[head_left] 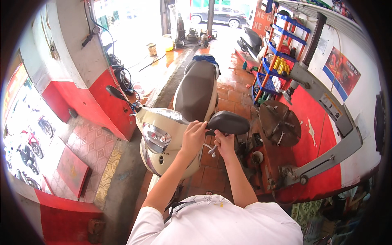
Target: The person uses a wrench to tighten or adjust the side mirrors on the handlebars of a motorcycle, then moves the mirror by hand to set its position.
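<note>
A cream scooter (165,116) stands in front of me with its front toward me and its long dark seat (197,83) stretching away. My left hand (194,136) is closed with its fingertips pinched at the left edge of the scooter's black rear-view mirror (229,122). Just under that mirror my right hand (225,143) is closed, thumb and fingers together; what lies between them is hidden. A brake lever (211,151) sticks out beside my right hand. The other mirror (115,92) is at the scooter's far left side.
A tyre-changing machine with a round turntable (280,123) and grey arm (326,106) stands close on the right. Behind it is a blue and orange shelf rack (281,49) with bottles. A red and white pillar (96,81) rises on the left. Buckets (152,49) stand farther back.
</note>
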Demonstrator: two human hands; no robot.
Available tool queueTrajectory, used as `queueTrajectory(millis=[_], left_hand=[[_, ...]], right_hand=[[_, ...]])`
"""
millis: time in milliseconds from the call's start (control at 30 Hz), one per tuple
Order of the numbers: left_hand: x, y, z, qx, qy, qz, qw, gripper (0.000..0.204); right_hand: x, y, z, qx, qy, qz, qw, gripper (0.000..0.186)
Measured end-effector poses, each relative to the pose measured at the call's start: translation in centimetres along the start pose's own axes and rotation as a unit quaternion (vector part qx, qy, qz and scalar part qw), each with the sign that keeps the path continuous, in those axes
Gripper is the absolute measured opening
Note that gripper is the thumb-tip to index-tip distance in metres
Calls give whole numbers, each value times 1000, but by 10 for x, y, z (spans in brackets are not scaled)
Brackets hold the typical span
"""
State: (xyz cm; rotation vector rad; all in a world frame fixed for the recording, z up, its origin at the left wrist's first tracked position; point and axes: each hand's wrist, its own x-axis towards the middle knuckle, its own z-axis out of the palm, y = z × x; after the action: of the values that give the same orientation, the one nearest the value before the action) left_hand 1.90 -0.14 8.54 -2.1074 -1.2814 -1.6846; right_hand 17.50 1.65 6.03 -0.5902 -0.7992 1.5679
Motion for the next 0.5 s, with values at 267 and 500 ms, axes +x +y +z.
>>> queueTrajectory(millis=[267, 500], left_hand=[[-16, 33, -12, -27, 39, -112, 993, 9], [-118, 84, 29, -229, -349, -385, 823, 21]], right_hand=[[-6, -5, -19, -78, 17, 57, 995, 24], [-52, -15, -69, 148, 91, 175, 969, 14]])
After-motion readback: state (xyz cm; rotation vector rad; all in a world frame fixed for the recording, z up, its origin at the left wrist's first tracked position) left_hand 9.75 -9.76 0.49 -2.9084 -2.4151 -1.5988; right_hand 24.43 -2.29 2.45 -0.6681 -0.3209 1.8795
